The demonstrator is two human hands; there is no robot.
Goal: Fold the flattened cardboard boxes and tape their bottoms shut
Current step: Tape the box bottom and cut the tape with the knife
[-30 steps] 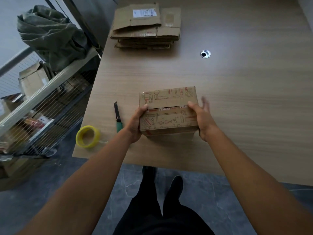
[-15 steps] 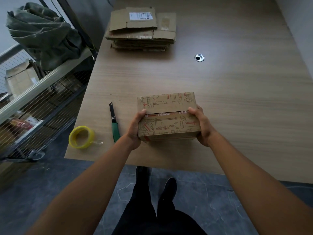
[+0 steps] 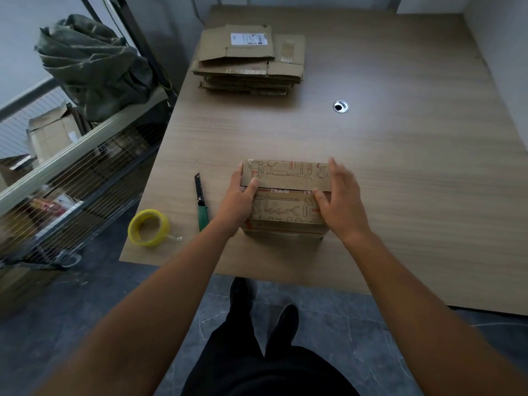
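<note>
- The brown cardboard box printed with red and dark line drawings (image 3: 285, 208) sits on the wood-grain desk (image 3: 400, 181), at about 6 o'clock on the desk top and near its front edge. It is folded up into shape. Two flaps meet in a seam that runs from 9 to 3 o'clock across its upper face.
- The left hand (image 3: 238, 201) grips the box's 9 o'clock end. The thumb lies on top at the seam and the fingers reach along the end wall to the far corner.
- The right hand (image 3: 340, 201) is at the 3 o'clock end with its fingers straight and spread. They are a little blurred. The thumb tip touches the upper face near the seam and nothing is clasped.
- A utility knife with a green handle (image 3: 202, 215) lies on the desk just beside the box at 9 o'clock, its blade pointing to 12.
- A yellow roll of tape (image 3: 136, 235) lies flat near the desk corner, at 8 o'clock from the box.
- A stack of flattened brown cardboard boxes (image 3: 248, 64) lies well apart at 12 o'clock, with a white label on the top sheet.
- A round metal cable hole (image 3: 341, 106) is set in the desk at 1 o'clock.
- Off the desk at 9 o'clock stands a wire shelf rack (image 3: 71, 178) holding cartons, with a crumpled dark green bag (image 3: 94, 64) on top at 10 o'clock.
</note>
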